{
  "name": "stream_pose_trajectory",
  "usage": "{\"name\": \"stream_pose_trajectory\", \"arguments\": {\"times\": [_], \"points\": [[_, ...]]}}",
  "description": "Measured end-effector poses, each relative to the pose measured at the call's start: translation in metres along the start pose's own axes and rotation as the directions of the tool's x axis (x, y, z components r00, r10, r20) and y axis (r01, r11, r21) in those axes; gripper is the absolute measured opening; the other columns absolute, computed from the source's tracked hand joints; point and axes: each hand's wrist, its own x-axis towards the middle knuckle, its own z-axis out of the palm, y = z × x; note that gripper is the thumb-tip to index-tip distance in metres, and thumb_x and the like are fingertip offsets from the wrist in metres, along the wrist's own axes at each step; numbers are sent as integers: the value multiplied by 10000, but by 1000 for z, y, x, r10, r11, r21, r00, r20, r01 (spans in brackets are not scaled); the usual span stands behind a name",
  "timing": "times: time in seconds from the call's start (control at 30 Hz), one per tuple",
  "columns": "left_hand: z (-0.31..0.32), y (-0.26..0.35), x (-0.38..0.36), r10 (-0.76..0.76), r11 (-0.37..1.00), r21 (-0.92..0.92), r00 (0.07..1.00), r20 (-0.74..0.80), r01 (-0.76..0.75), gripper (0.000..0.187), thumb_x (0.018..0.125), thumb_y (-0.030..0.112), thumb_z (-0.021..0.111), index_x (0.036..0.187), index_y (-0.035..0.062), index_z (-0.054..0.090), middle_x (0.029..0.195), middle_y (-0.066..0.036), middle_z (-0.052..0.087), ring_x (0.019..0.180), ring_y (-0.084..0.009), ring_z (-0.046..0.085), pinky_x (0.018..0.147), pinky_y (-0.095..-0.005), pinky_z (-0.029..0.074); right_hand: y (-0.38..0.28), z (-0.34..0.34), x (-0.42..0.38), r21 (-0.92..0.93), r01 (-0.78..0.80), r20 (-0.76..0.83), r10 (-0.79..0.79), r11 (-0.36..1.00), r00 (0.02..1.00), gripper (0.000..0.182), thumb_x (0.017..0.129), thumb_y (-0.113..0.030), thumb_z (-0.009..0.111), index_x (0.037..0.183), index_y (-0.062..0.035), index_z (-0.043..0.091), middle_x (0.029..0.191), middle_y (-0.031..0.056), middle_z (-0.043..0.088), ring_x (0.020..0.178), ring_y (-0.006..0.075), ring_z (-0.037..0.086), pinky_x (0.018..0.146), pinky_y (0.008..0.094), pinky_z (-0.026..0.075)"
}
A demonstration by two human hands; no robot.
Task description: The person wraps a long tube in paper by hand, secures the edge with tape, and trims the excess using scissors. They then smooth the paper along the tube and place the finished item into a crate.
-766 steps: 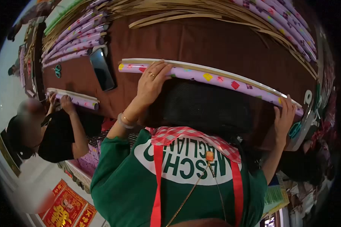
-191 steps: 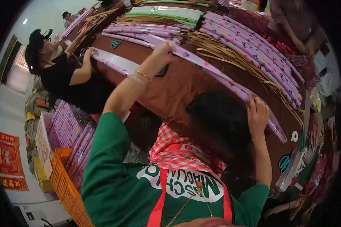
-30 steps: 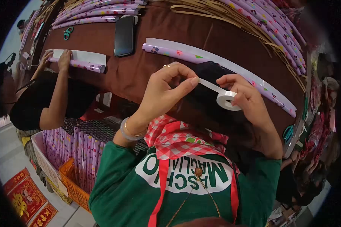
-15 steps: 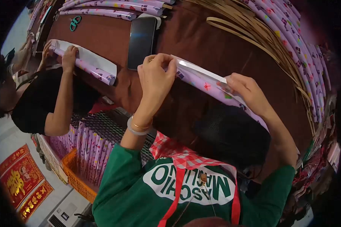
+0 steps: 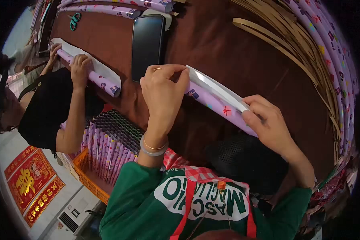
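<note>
A pink-purple patterned paper roll slants across the brown table in front of me, with a white edge strip standing up along its far side. My left hand pinches the roll's left end and the tip of the strip between thumb and fingers. Near the other end, my right hand is closed round the roll, with its thumb and fingers at the strip. A black phone lies beyond my left hand.
At the left a co-worker's hands hold another patterned roll. Teal scissors and more rolls lie at the far side. Brown strips and long rolls curve along the right. An orange crate of rolls stands below.
My right hand has shifted slightly down and left along the roll, nearer my left hand. The view has moved a little. The co-worker's nearer hand has moved along their roll.
</note>
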Motion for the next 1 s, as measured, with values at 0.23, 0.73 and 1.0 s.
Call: {"name": "stream_pose_trajectory", "arguments": {"times": [0.23,0.73,1.0], "points": [[1,9,17,-88,996,-31,996,-6,88,90,683,156,689,710,70,700,790,-49,634,762,-230,573,689,-340,469,-10,-16,12,-16,17,24,-17,1000,1000,298,859,-265,605,779,21,581,952,154,583,779,294,587,674,351,460],[-6,13,34,-145,989,32,986,78,143,132,698,189,688,719,59,697,795,-90,635,797,-265,596,711,-358,471,-21,-21,21,-81,39,15,-38,996,999,291,853,-288,613,803,-2,619,890,132,576,749,288,587,647,364,462],[-3,17,32,-129,992,17,990,57,128,134,694,175,690,698,42,682,786,-92,625,778,-262,592,695,-360,469,-19,-21,19,-85,16,4,-16,996,1000,297,852,-295,610,818,-1,631,892,133,581,762,285,594,662,359,472]]}}
